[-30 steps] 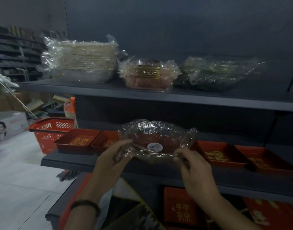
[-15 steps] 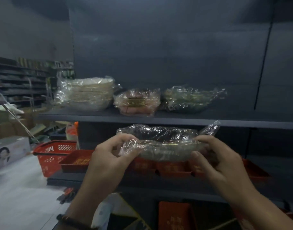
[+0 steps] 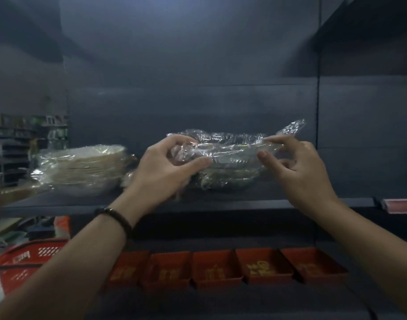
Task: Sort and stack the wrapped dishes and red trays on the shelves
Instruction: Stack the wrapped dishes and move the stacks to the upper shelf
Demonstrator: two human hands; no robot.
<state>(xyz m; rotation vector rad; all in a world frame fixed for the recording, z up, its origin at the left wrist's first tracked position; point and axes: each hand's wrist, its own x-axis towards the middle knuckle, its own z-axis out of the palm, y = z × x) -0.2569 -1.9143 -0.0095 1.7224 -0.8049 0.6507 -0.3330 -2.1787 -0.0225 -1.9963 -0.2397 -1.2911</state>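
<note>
Both hands are up at the upper shelf (image 3: 221,203). L hand (image 3: 168,167) curls round the left rim of a clear wrapped dish (image 3: 230,148), thumb underneath. R hand (image 3: 299,167) pinches the right rim btw thumb & forefinger, other fingers loosely bent. The dish is held about level, right over a second wrapped dish (image 3: 228,182) lying on that shelf; can't tell if they touch. A wrapped stack of pale plates (image 3: 82,167) sits further left, same shelf. On the shelf below, red trays (image 3: 215,266) stand in a row, side by side. Red basket (image 3: 24,262) is low at far left. Dark bracelet (image 3: 114,218) on the L wrist.
</note>
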